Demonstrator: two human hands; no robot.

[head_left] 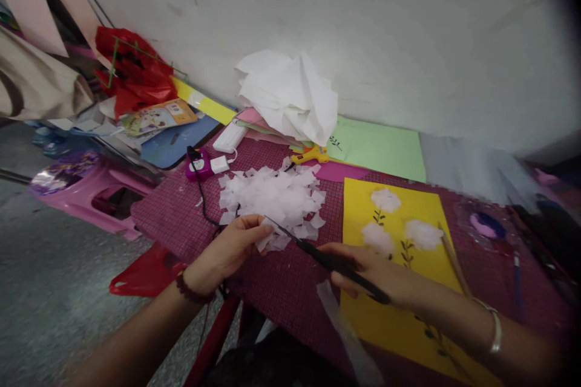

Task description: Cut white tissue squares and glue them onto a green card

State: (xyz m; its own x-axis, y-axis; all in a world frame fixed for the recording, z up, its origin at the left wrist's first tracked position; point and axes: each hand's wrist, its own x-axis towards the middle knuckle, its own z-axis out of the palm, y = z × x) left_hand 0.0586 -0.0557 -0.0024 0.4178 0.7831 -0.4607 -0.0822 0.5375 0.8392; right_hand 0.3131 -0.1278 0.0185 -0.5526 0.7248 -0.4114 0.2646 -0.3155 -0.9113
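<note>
White paper pieces (272, 193) lie in a loose pile on the dark red checked table (167, 217). At the near edge of the pile, the left hand (236, 248) pinches a small white scrap (267, 236) between thumb and fingers. Just right of the pile, the right hand (372, 266) grips black scissors (336, 263), their tips at the scrap; whether they touch it is hard to tell. Farther right of the pile is a yellow sheet (385, 326) with fluffy white flowers (385, 199) and dark leafy stems. Behind the pile sit a yellow glue gun (311, 154) and crumpled white paper (290, 94). Left of it is a purple power socket (198, 165) with a white charger (220, 164).
</note>
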